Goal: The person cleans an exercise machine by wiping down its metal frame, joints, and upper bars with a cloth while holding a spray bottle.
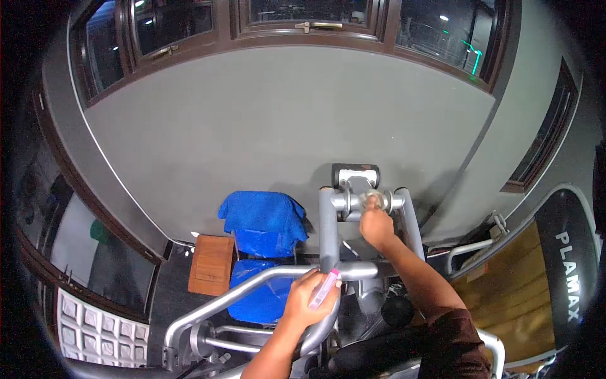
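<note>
My left hand [308, 302] is closed around a slim translucent bottle [323, 290] with a pink top, tilted up to the right. That hand is at the bent silver tube [278, 273] of an exercise machine; whether it also grips the tube I cannot tell. Farther forward, my right hand [377, 226] reaches the machine's upper crossbar [396, 202], between two upright grey posts. Its fingers are closed on a pale, blurred wad pressed against the bar's middle; its kind is unclear. Behind the bar sits a black roller-shaped part [355, 174] with a white label.
A blue chair [255, 287] with a blue towel [262, 215] over its back stands left of the machine, beside a wooden box [211, 265]. A grey wall [271, 120] with windows closes the front. At right is a panel lettered PLAMAX [566, 271].
</note>
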Demonstrator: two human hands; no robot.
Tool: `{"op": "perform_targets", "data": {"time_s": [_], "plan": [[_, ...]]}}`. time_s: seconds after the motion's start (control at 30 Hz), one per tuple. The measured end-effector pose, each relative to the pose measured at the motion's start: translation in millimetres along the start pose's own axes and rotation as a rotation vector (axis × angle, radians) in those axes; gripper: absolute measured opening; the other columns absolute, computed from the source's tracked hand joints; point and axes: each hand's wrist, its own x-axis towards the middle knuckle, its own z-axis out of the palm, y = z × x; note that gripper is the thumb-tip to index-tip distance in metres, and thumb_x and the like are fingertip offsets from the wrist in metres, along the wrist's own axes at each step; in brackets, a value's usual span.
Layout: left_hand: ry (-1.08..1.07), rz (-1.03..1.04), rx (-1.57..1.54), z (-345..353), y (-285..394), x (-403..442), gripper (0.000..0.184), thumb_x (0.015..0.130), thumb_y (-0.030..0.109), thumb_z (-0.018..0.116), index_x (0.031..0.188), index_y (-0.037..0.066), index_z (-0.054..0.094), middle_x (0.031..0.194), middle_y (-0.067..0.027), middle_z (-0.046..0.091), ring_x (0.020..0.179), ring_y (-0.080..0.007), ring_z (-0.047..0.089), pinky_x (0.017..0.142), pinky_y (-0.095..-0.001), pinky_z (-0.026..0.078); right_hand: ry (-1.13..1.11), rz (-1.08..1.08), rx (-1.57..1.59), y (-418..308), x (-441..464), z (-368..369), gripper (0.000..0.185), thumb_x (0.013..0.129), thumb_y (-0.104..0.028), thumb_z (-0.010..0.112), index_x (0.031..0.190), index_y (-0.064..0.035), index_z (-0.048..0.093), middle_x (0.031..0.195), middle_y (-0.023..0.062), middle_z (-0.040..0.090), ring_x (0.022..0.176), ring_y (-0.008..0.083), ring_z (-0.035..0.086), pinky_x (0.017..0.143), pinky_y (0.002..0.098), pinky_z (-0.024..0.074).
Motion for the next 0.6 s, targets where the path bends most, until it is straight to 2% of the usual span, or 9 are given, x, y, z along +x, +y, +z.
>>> {"op": "perform_targets", "data": {"time_s": [0.1, 0.17, 0.33, 0.43, 0.47, 0.57, 0.6], "plan": [[-0.012, -0.038, 0.002, -2.2, -2.2, -0.6, 0.007, 0.083, 0.007, 0.074, 0.085, 0.002, 0.069, 0.07, -0.0122, 0.059, 0.058, -0.0274, 0.061, 0.054, -0.0372, 0.046, -0.072, -0.242, -0.065, -7.1, -6.9, 4.2, 0.071, 0.09, -0.014, 0.052, 0.15, 0.0147, 0.025, 0.109, 0.0291, 0.07, 0.093, 0.044, 0.072, 0.08, 0.0496, 0.0596], [-0.046, -0.071, 0.019, -4.7, -4.4, -2.0, 0.008, 0.082, 0.005, 0.072, 0.09, 0.005, 0.072, 0.076, -0.0141, 0.064, 0.063, -0.0315, 0.066, 0.058, -0.0382, 0.051, -0.03, -0.244, -0.149, -12.4, -10.9, 6.1, 0.065, 0.092, -0.013, 0.051, 0.148, 0.0127, 0.034, 0.11, 0.0267, 0.071, 0.084, 0.0387, 0.075, 0.073, 0.0486, 0.0606], [-0.035, -0.059, 0.002, -4.0, -1.3, -0.6, 0.009, 0.082, 0.003, 0.072, 0.091, 0.004, 0.072, 0.076, -0.0137, 0.063, 0.064, -0.0309, 0.065, 0.058, -0.038, 0.051, -0.046, -0.214, -0.385, -21.3, -13.1, -28.3, 0.047, 0.093, -0.013, 0.052, 0.134, 0.0088, 0.057, 0.101, 0.0202, 0.075, 0.077, 0.0324, 0.076, 0.066, 0.0458, 0.0608], [-0.021, -0.057, 0.016, -6.8, -3.1, -1.4, 0.009, 0.082, 0.003, 0.072, 0.091, 0.004, 0.072, 0.075, -0.0135, 0.063, 0.064, -0.0305, 0.065, 0.058, -0.0375, 0.05, -0.067, -0.03, -0.456, -15.7, -10.1, -29.6, 0.036, 0.094, -0.015, 0.053, 0.12, 0.006, 0.067, 0.097, 0.0154, 0.077, 0.079, 0.032, 0.077, 0.066, 0.043, 0.0607], [-0.013, -0.054, 0.019, -7.0, -4.0, -1.2, 0.009, 0.082, 0.002, 0.072, 0.091, 0.004, 0.071, 0.075, -0.0135, 0.062, 0.064, -0.0304, 0.065, 0.058, -0.0373, 0.05, -0.123, 0.002, -0.476, -9.4, -6.7, -31.1, 0.032, 0.094, -0.02, 0.055, 0.111, 0.0001, 0.073, 0.102, 0.0164, 0.077, 0.087, 0.0312, 0.077, 0.072, 0.042, 0.0611], [-0.013, -0.047, 0.028, -8.4, -6.2, -0.8, 0.008, 0.082, 0.002, 0.072, 0.09, 0.003, 0.071, 0.075, -0.0135, 0.062, 0.063, -0.0303, 0.065, 0.057, -0.037, 0.05, -0.172, 0.044, -0.341, -2.1, -7.7, -52.6, 0.026, 0.087, -0.021, 0.059, 0.098, -0.0051, 0.075, 0.102, 0.0195, 0.076, 0.094, 0.0366, 0.075, 0.083, 0.0479, 0.0593], [-0.003, -0.04, 0.017, -7.2, -5.0, -0.4, 0.006, 0.083, 0.003, 0.073, 0.088, 0.003, 0.07, 0.072, -0.0126, 0.061, 0.061, -0.028, 0.062, 0.056, -0.0364, 0.048, -0.138, 0.057, -0.271, -7.9, -12.2, -63.1, 0.028, 0.084, -0.023, 0.062, 0.097, -0.0017, 0.074, 0.1, 0.0226, 0.075, 0.096, 0.0407, 0.074, 0.086, 0.0494, 0.0583]]}}
